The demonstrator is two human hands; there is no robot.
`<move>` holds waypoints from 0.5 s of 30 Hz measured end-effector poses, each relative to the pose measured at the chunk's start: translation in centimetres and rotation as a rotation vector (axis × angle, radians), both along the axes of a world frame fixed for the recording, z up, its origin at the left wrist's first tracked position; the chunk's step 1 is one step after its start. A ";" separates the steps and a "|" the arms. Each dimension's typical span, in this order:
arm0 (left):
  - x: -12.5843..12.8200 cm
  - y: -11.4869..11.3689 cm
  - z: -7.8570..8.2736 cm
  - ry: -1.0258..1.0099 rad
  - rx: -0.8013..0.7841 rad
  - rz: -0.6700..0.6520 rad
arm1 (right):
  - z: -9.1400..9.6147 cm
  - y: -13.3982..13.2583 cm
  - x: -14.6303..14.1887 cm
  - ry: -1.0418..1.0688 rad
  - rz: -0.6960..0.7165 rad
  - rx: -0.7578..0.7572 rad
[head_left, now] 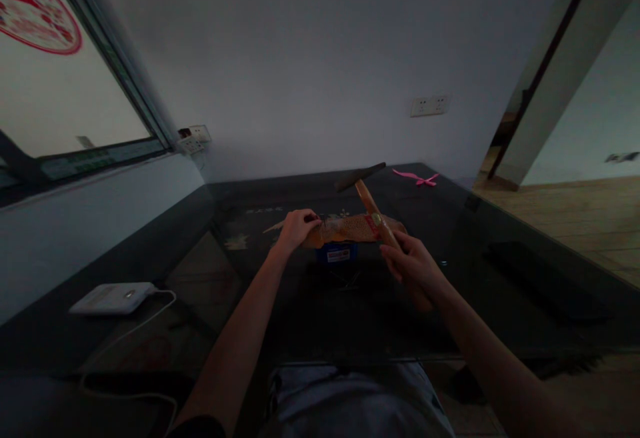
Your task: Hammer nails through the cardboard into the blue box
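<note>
Lap [350, 398] in grey at the bottom, tucked under the near edge of the glass table [310, 325], and both forearms reach out over it. Left hand [296, 226] sits near the middle of the table, fingers pinched narrow on what looks like a small dark nail [321, 219], stood on the left end of a brown board [345, 229]. Board rests on a blue box [338, 253]. Right hand [415, 266] is wrapped tight round the lower end of a hammer [373, 206], wooden handle slanting up and away, dark head lifted above the board and well clear of the nail. So: nail set and steadied, hammer up, and I judge the driving not yet done – the nail shows proud of the wood, though it's too small to say how deep. Off at the left edge, a white box [113, 297] with its cable [150, 311]; pink ribbon [417, 177] by the far right corner
</note>
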State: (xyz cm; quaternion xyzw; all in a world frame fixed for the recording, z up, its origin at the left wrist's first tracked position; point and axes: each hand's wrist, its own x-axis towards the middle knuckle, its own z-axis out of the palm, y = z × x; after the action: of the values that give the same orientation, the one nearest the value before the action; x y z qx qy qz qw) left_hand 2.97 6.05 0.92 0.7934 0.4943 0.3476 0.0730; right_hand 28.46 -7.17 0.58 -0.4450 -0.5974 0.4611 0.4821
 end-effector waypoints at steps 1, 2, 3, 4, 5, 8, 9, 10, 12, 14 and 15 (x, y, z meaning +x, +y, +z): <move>0.0 0.0 0.0 -0.002 -0.005 0.004 | 0.0 0.0 0.0 -0.001 -0.001 0.001; 0.0 0.0 0.1 -0.004 -0.011 0.005 | 0.1 0.0 0.0 -0.005 -0.002 0.002; 0.1 0.0 0.1 -0.006 -0.017 0.004 | 0.1 0.0 0.0 -0.008 -0.002 0.002; 0.1 0.0 0.1 -0.006 -0.022 0.001 | 0.2 0.0 -0.1 -0.010 -0.002 0.003; 0.1 0.0 0.1 -0.006 -0.023 -0.002 | 0.1 0.0 -0.1 -0.011 -0.002 0.004; 0.0 0.0 0.0 -0.006 -0.009 -0.008 | -0.1 0.2 0.0 -0.008 0.002 0.014; -0.1 0.1 -0.1 -0.012 -0.002 -0.009 | -0.2 0.2 0.0 -0.006 0.000 0.016; -0.1 0.1 -0.2 -0.023 0.005 -0.010 | -0.3 0.3 0.1 -0.004 0.000 0.017; -0.2 0.2 -0.4 -0.049 0.004 -0.022 | -0.4 0.3 0.1 -0.004 0.000 0.019; -0.3 0.4 -0.6 -0.082 -0.010 -0.057 | -0.4 0.3 0.1 0.000 0.001 0.024; -0.3 0.4 -0.7 -0.099 -0.019 -0.082 | -0.4 0.2 0.1 0.000 0.002 0.022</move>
State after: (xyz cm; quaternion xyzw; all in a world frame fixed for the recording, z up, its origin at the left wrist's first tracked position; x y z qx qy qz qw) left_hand 2.63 6.46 0.18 0.7942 0.4603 0.3785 0.1189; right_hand 28.59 -6.93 0.19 -0.4390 -0.6028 0.4551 0.4866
